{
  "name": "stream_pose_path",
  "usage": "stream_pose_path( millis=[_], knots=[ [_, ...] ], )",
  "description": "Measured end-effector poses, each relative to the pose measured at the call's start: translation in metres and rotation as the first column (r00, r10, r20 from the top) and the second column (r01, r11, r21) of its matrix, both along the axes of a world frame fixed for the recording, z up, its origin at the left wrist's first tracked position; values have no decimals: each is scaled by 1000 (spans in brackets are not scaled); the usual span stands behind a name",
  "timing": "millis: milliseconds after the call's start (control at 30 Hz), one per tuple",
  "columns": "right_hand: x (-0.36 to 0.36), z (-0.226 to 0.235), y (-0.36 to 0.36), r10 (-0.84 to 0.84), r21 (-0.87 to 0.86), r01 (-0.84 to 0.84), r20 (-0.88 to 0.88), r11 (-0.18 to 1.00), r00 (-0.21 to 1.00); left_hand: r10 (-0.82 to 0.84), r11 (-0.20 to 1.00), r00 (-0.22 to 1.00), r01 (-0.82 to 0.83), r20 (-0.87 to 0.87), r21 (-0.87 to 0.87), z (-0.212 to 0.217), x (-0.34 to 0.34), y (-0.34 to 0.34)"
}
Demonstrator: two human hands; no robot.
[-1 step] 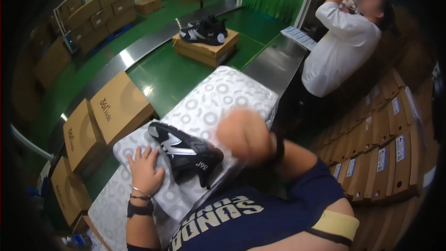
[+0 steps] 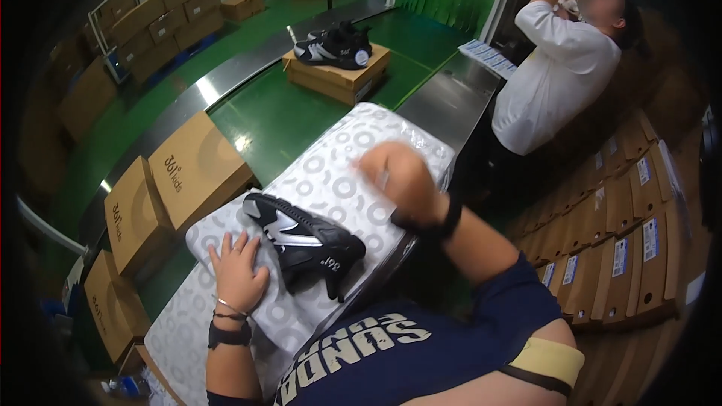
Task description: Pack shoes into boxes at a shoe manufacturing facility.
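Observation:
A black sneaker (image 2: 304, 237) with white side stripes lies on its side on a stack of white tissue paper (image 2: 338, 173) printed with grey rings. My left hand (image 2: 237, 274) rests flat on the paper just left of the shoe, fingers apart, holding nothing. It wears a dark wristband and a thin bracelet. My right hand (image 2: 398, 177) hovers above the paper beyond the shoe. It is blurred and curled, with a black band at the wrist. Whether it holds a sheet is unclear.
Closed brown shoe boxes (image 2: 195, 169) stand left of the paper, beside a green conveyor belt (image 2: 278, 120). Farther along it, a box (image 2: 335, 79) carries a pair of black sneakers (image 2: 335, 45). A person in a white shirt (image 2: 560, 75) stands at right. Stacked flat cartons (image 2: 624, 240) line the right side.
My right hand has lifted a little and moved farther over the paper. My left hand and the shoe stay where they were.

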State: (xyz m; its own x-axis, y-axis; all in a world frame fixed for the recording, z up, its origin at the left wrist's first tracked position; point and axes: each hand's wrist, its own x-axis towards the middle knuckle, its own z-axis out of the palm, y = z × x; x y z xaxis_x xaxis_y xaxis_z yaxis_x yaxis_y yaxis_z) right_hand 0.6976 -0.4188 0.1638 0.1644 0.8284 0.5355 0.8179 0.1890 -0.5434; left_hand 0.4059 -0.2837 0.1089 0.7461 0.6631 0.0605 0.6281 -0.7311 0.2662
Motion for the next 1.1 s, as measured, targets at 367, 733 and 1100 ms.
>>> stream_pose_path(
  millis=[367,733,1100],
  knots=[
    [122,-136,-8,-406,-463,492,278,737,871,-12,1000,999,12,48,5,1,7,0],
    [129,-144,-26,-434,-236,499,279,834,857,-5,999,998,8,66,-40,0,7,0],
    [109,-129,-9,-560,-313,686,407,657,722,-6,1000,998,7,60,-15,-1,9,3]
  ],
)
